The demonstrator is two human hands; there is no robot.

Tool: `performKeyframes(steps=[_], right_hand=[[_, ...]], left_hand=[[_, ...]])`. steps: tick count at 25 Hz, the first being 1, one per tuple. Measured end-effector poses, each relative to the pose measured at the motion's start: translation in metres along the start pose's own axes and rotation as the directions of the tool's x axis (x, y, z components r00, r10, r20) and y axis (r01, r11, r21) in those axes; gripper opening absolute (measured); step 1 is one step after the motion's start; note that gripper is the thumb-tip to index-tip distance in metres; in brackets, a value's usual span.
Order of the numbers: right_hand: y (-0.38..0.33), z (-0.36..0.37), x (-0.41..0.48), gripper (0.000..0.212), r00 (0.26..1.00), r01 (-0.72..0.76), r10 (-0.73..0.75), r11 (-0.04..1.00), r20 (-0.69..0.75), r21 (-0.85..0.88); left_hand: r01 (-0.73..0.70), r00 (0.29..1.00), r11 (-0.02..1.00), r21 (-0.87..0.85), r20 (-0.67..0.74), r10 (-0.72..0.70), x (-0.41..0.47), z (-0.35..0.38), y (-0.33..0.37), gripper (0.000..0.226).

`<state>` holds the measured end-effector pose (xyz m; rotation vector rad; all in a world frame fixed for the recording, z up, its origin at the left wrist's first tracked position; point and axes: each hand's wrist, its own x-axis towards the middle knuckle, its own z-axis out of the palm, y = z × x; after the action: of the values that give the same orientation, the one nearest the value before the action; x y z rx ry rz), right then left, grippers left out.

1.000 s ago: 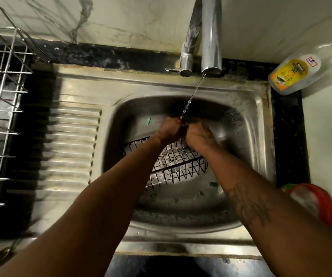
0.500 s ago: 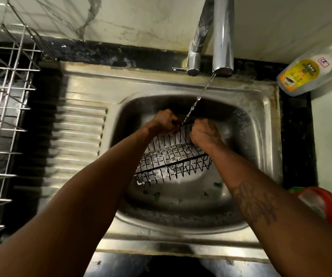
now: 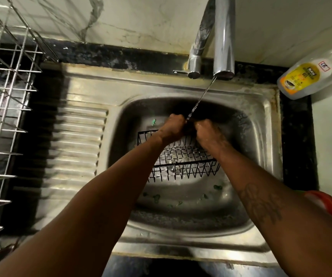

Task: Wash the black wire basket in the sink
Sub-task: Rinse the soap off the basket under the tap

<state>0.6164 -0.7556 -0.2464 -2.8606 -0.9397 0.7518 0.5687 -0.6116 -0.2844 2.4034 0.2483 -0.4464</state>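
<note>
The black wire basket (image 3: 183, 162) sits tilted inside the steel sink (image 3: 261, 156), its far rim raised. My left hand (image 3: 173, 126) and my right hand (image 3: 206, 130) both grip that far rim, fingers curled over the wire, close together. A thin stream of water (image 3: 200, 98) runs from the tap (image 3: 224, 37) and lands between my two hands. My forearms hide part of the basket's sides.
A ribbed drainboard (image 3: 77, 140) lies left of the bowl, and a steel wire dish rack (image 3: 3, 100) stands further left. A clear bottle with a yellow label (image 3: 305, 76) lies at the back right. A red object (image 3: 328, 204) sits at the right edge. Green flecks dot the sink floor.
The basket's far rim was lifted half a second ago and has now come down a little; both hands keep their grip under the stream.
</note>
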Motion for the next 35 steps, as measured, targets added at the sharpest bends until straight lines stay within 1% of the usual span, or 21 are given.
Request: performKeyframes(steps=[3, 4, 6, 9, 12, 14, 17, 19, 21, 23, 25, 27, 28, 30, 32, 34, 35], right_hand=[[0.016, -0.001, 0.005, 0.028, 0.998, -0.060, 0.059, 0.997, 0.016, 0.048], [0.019, -0.001, 0.005, 0.026, 0.996, -0.080, 0.079, 0.996, 0.034, 0.048], [0.021, -0.001, 0.001, 0.022, 0.996, -0.089, 0.089, 0.996, 0.018, 0.027], [0.019, 0.001, 0.003, 0.017, 0.997, -0.073, 0.074, 0.997, 0.028, -0.011], [0.013, 0.002, 0.008, 0.028, 0.996, -0.026, 0.018, 0.996, 0.089, 0.088], [0.004, 0.005, 0.009, 0.029, 0.992, 0.013, -0.032, 0.988, 0.119, 0.152], [0.000, 0.011, 0.013, 0.026, 0.996, -0.021, 0.003, 0.980, 0.090, 0.199], [0.007, 0.011, 0.013, 0.033, 0.997, -0.023, 0.004, 0.972, 0.078, 0.232], [0.019, 0.012, 0.009, 0.040, 0.998, 0.006, -0.022, 0.961, 0.055, 0.276], [0.022, 0.012, 0.005, 0.041, 1.000, 0.021, -0.023, 0.951, 0.002, 0.309], [0.017, 0.016, 0.006, 0.039, 0.999, 0.039, -0.029, 0.952, -0.038, 0.303], [0.012, 0.021, 0.008, 0.036, 0.998, 0.056, -0.044, 0.962, -0.052, 0.269], [0.012, 0.022, 0.008, 0.034, 0.998, 0.049, -0.035, 0.965, -0.059, 0.256], [0.019, 0.022, 0.005, 0.030, 0.992, 0.061, -0.030, 0.964, -0.121, 0.258], [0.027, 0.023, 0.002, 0.031, 0.982, 0.095, -0.047, 0.960, -0.182, 0.265], [0.029, 0.022, -0.001, 0.033, 0.981, 0.094, -0.046, 0.962, -0.188, 0.257], [0.028, 0.021, -0.001, 0.034, 0.981, 0.091, -0.040, 0.961, -0.191, 0.262]], left_hand=[[-0.013, 0.995, 0.999, 0.047, 0.096, 0.008, -0.013, -0.014, -0.023, 0.020], [-0.009, 0.993, 0.996, 0.088, 0.121, -0.002, -0.017, -0.021, -0.034, 0.021], [-0.020, 0.988, 0.990, 0.139, 0.157, -0.002, -0.022, -0.031, -0.047, 0.021], [-0.006, 0.989, 0.986, 0.166, 0.150, -0.019, -0.019, -0.031, -0.043, 0.019], [0.000, 0.992, 0.986, 0.165, 0.122, -0.021, -0.013, -0.025, -0.027, 0.021], [-0.021, 0.995, 0.982, 0.187, 0.103, 0.001, -0.010, -0.020, -0.013, 0.025], [-0.021, 0.998, 0.985, 0.169, 0.057, 0.012, -0.006, -0.015, 0.001, 0.028], [-0.015, 0.997, 0.984, 0.176, 0.076, 0.001, -0.006, -0.014, -0.002, 0.022], [0.048, 0.995, 0.985, 0.163, 0.078, -0.062, -0.008, -0.018, -0.016, 0.019], [0.092, 0.990, 0.978, 0.189, 0.089, -0.110, -0.010, -0.022, -0.026, 0.019], [0.083, 0.992, 0.971, 0.223, 0.079, -0.103, -0.007, -0.021, -0.028, 0.024], [0.074, 0.994, 0.975, 0.211, 0.060, -0.088, -0.007, -0.019, -0.015, 0.025], [0.053, 0.996, 0.980, 0.192, 0.064, -0.067, -0.006, -0.017, -0.007, 0.024], [0.003, 0.995, 0.982, 0.189, 0.095, -0.021, -0.003, -0.012, 0.005, 0.027], [0.001, 0.993, 0.983, 0.186, 0.115, -0.022, 0.005, -0.008, 0.000, 0.034], [0.022, 0.989, 0.984, 0.178, 0.138, -0.047, 0.009, -0.009, -0.009, 0.041], [0.031, 0.984, 0.982, 0.189, 0.165, -0.062, 0.003, -0.019, -0.005, 0.040]])
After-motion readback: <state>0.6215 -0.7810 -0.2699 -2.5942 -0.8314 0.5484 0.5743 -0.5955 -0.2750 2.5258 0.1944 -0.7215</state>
